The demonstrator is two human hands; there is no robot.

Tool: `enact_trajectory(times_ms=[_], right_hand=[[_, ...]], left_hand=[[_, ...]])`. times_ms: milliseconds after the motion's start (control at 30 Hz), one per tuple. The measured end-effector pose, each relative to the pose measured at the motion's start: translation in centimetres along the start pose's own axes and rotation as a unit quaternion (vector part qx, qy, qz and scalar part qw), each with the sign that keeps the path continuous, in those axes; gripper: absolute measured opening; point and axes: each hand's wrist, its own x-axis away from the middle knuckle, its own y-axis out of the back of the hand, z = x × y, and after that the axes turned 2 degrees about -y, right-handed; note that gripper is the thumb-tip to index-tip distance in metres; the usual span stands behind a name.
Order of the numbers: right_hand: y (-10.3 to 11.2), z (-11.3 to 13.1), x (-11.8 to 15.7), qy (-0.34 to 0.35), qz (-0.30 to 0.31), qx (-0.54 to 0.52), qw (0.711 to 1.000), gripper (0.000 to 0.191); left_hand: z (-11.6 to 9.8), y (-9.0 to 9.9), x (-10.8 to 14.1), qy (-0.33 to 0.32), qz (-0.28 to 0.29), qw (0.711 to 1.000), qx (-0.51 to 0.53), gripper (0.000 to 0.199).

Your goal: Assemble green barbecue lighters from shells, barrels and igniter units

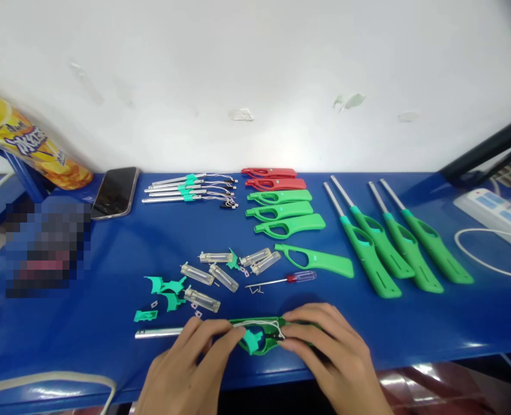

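Near the table's front edge lies a green lighter shell (pixel 259 350) with white wires and a teal trigger piece (pixel 252 341) in it. My left hand (pixel 199 357) is closed around the left end of this shell, its fingertips at the trigger piece; a silver tube (pixel 158 333) sticks out to its left. My right hand (pixel 329 346) pinches a small black part (pixel 277 336) with wires at the right side of the shell. Beyond the hands are clear fuel tanks (pixel 202 300), teal pieces (pixel 173 301) and a screwdriver (pixel 301 277) beside small screws.
Several green lighters (pixel 370 265) lie at the right, with a power strip (pixel 498 213) beyond. Green and red shells (pixel 296 225) and tube assemblies (pixel 177 190) sit along the back. A phone (pixel 115 193) and a snack bag (pixel 30 141) are at the left; a white cable (pixel 56 377) runs front left.
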Motion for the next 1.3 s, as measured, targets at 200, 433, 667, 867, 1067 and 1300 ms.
enact_trajectory(times_ms=[200,433,667,867,1067,1300], right_hand=[[0.1,0.0,0.1,-0.002,0.006,0.002,1.000,0.008],[0.0,0.0,0.3,-0.010,0.008,0.000,1.000,0.009],[0.0,-0.1,0.2,-0.005,0.005,0.006,1.000,0.009],[0.0,0.0,0.1,-0.001,0.000,0.002,1.000,0.008],[0.1,0.2,0.0,-0.001,0.003,0.003,1.000,0.009],[0.0,0.3,0.0,-0.008,0.005,0.006,1.000,0.009]], left_hand=[[0.6,-1.1,1.0,-0.043,0.056,0.995,-0.067,0.052],[0.5,-1.0,0.7,-0.049,0.036,0.995,-0.078,0.053],[-0.6,-1.9,-0.3,-0.034,-0.011,0.999,-0.001,0.042],[-0.1,-2.9,-0.7,-0.057,-0.029,0.998,-0.022,0.041],[-0.5,-2.8,-1.5,-0.053,-0.048,0.997,-0.039,0.036],[0.1,-2.7,-0.4,-0.060,-0.007,0.995,-0.074,0.049]])
